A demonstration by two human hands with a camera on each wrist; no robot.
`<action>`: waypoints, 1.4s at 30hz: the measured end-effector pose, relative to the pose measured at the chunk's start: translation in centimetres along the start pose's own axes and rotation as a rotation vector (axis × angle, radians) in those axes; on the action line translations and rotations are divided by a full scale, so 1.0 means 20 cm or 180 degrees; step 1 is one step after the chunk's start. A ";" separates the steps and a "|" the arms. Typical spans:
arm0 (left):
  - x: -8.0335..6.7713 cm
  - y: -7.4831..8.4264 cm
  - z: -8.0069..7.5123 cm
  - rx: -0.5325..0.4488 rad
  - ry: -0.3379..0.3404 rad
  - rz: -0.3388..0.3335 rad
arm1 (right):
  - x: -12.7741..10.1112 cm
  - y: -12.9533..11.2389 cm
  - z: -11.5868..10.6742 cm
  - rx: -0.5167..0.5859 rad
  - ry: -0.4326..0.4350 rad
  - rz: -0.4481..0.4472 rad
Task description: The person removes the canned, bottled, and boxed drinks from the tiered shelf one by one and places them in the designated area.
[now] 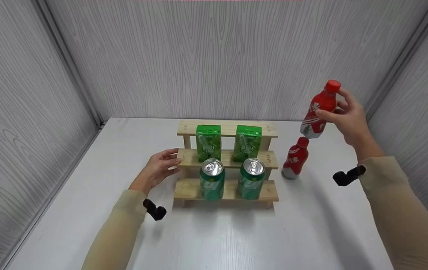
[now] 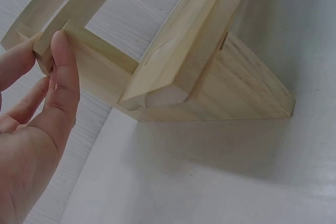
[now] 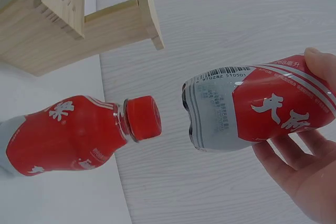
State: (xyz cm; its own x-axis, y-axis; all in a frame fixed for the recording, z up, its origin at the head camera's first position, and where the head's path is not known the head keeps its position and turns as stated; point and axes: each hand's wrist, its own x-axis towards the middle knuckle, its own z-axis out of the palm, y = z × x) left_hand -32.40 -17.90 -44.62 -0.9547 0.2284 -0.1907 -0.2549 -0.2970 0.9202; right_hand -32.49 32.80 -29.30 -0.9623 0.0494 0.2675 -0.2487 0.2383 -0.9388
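My right hand (image 1: 349,116) grips a red bottle (image 1: 320,107) with a red cap, tilted and raised above the table. Its grey-white base and barcode show in the right wrist view, the fingers (image 3: 289,156) curled round the red part. A second red bottle (image 1: 295,159) stands on the table just right of a three-step wooden rack (image 1: 229,161). At the rack's left side, my left hand (image 1: 157,168) pinches the end of the middle shelf (image 2: 47,56) between thumb and fingers. Two green cartons (image 1: 209,144) stand on the middle shelf, and two green cans (image 1: 212,180) on the bottom one.
The rack's top shelf (image 1: 227,128) bears nothing. A white table (image 1: 123,142) holds everything, with grey wood-grain panels (image 1: 198,56) behind and on both sides. Black wrist cameras (image 1: 345,178) stick out from both sleeves.
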 end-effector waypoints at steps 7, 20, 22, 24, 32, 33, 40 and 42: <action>0.00 0.00 0.01 0.0008 -0.0013 -0.0007 | -0.04 0.04 -0.08 -0.0174 0.0169 0.0127; 0.00 0.00 0.01 0.0027 -0.0019 -0.0008 | -0.09 0.18 -0.18 -0.0180 0.0286 0.0190; 0.00 0.00 0.01 0.0008 -0.0032 -0.0008 | -0.10 0.21 -0.19 -0.0219 0.0294 0.0208; 0.00 0.00 0.01 0.0009 -0.0062 0.0005 | -0.11 0.23 -0.20 -0.0249 0.0311 0.0215; 0.00 0.00 0.01 0.0030 -0.0098 0.0043 | -0.14 0.32 -0.23 -0.0424 0.0393 0.0323; 0.00 0.01 0.01 0.0022 -0.0085 0.0039 | -0.15 0.33 -0.23 -0.0425 0.0410 0.0334; 0.00 0.01 0.02 0.0015 -0.0024 -0.0026 | -0.18 0.42 -0.21 -0.0493 0.0453 0.0449; 0.00 0.01 0.02 0.0004 -0.0004 -0.0051 | -0.19 0.45 -0.21 -0.0503 0.0420 0.0506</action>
State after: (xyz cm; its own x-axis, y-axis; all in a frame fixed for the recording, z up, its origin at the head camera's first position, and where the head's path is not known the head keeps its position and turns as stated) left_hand -32.35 -17.59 -44.32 -0.9503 0.2343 -0.2049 -0.2699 -0.2923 0.9175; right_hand -30.71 38.86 -37.85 -0.9626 0.2220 0.1552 -0.0654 0.3655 -0.9285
